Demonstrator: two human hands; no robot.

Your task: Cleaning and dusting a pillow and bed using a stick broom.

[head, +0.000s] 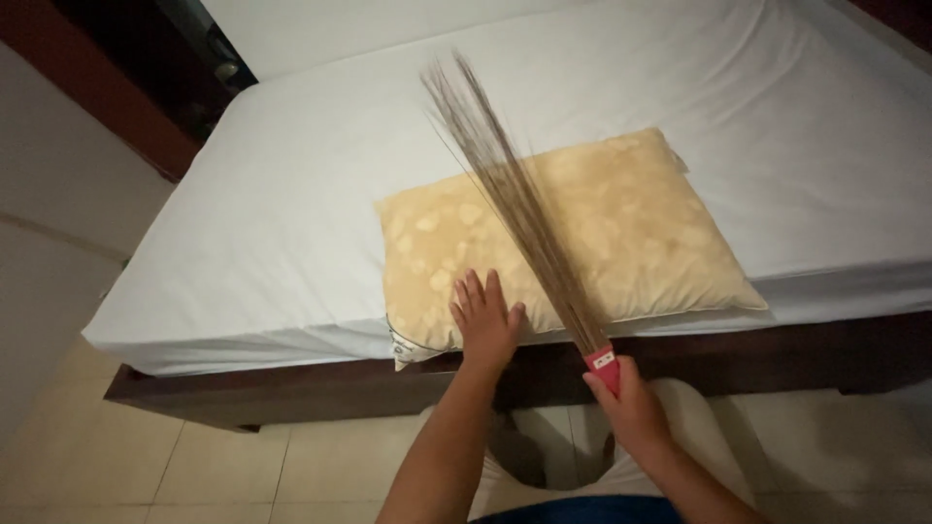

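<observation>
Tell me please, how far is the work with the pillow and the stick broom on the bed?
Looks done: the white sheet lies smooth on the bed. In hand: the left hand presses flat on the near edge of the yellowish pillow, while the right hand grips the red handle of the stick broom, its bristles across the pillow. Left: hard to judge; no dust or crumbs are visible.

The left hand [485,320] lies flat, palm down, fingers spread. The right hand [629,400] is closed in a fist. Both forearms reach forward.
</observation>
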